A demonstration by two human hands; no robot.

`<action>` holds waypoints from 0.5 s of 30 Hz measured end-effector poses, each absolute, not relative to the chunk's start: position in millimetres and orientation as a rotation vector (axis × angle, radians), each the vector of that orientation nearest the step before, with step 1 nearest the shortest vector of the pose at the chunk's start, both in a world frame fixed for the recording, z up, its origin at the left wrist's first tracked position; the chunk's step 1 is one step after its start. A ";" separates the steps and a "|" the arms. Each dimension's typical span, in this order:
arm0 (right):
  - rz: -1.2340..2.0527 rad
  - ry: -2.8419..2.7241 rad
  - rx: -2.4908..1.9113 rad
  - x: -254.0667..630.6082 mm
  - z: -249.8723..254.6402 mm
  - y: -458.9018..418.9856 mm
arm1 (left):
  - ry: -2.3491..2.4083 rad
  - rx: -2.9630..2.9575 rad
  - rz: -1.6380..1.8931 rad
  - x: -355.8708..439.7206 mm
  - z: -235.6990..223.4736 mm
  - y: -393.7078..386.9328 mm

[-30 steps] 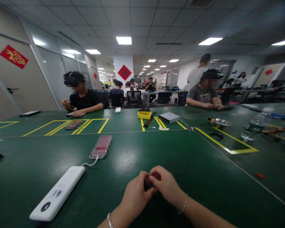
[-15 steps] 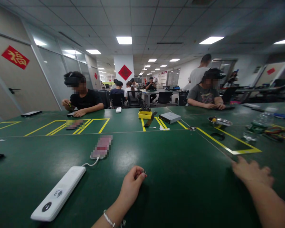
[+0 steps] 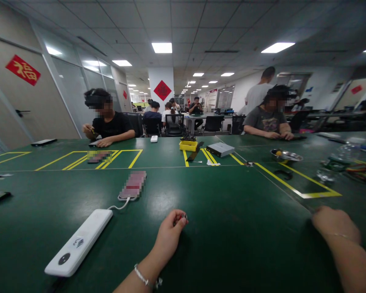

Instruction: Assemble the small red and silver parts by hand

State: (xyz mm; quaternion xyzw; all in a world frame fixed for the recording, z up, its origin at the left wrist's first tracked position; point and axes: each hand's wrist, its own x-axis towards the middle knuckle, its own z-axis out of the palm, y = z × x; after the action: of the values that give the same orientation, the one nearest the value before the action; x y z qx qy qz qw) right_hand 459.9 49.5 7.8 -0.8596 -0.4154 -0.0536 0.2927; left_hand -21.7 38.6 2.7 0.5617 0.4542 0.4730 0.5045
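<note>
My left hand [image 3: 170,232] rests near the middle of the green table [image 3: 225,228], its fingers pinched round a small dark part [image 3: 183,217] with a metal glint. My right hand [image 3: 334,224] lies far to the right on the table, seen from the back; its fingers are curled under and hidden. A small red item that lay there a second ago is out of sight under it. A white power bank [image 3: 79,241] lies left of my left hand, wired to a phone [image 3: 133,185].
Yellow tape boxes [image 3: 295,183] mark the table. A metal dish [image 3: 286,155], a plastic bottle [image 3: 329,167], cables, a yellow tray [image 3: 188,145] and a grey box [image 3: 221,149] lie further off. Two people [image 3: 105,122] sit working at the far side.
My hands, joined at the centre a second ago, have parted. The right hand swung out to the right side of the table; the left hand kept the small part.
</note>
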 end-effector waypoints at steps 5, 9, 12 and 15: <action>0.107 -1.460 -2.177 340.0 39.1 72.0 | 1.174 1.422 1.114 -22.2 8.1 37.2; 0.722 -1.610 -1.844 229.4 43.1 72.5 | 1.183 1.399 1.116 -22.9 7.6 37.3; 1.198 -1.542 -1.488 164.1 40.1 62.3 | 1.174 1.363 1.113 -23.9 8.2 37.6; 1.406 -1.402 -1.271 127.5 32.9 53.3 | 1.159 1.376 1.136 -24.3 11.7 37.7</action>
State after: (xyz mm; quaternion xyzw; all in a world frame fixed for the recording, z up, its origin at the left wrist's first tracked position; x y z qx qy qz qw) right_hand 127.5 53.3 32.9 -0.4982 -0.5496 0.5510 0.3823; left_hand -24.3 37.7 11.7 0.5653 0.4761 0.4667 0.4857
